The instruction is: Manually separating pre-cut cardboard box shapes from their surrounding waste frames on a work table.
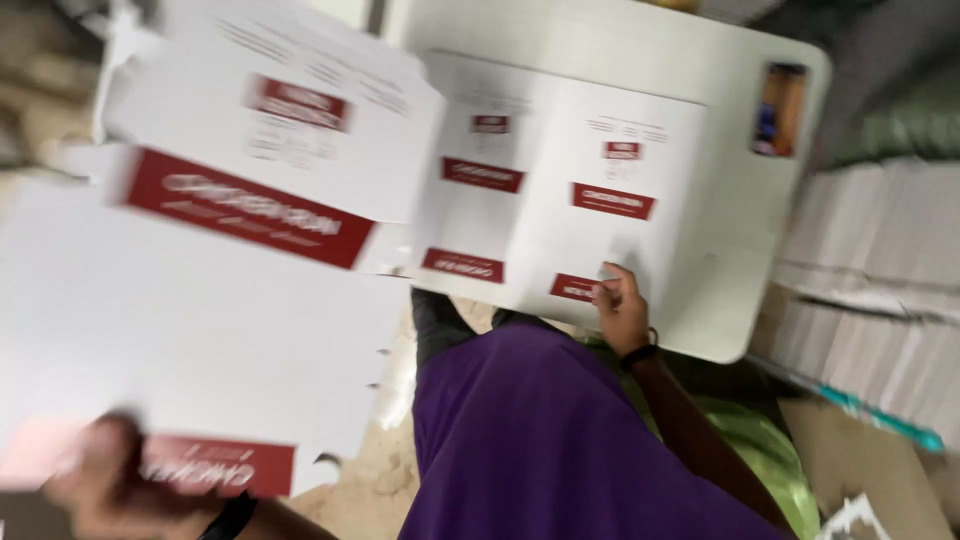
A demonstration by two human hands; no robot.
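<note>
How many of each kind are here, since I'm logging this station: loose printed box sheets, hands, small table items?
Printed box sheets: 3
Hands: 2, left hand, right hand
Orange item on table: 1
Total: 6

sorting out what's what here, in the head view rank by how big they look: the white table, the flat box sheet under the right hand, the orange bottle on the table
1. White table, largest.
2. Flat box sheet touched by the right hand, smaller; it lies within the tabletop.
3. Orange bottle, smallest by far.
All three sit at about the same distance, so the order holds.
</note>
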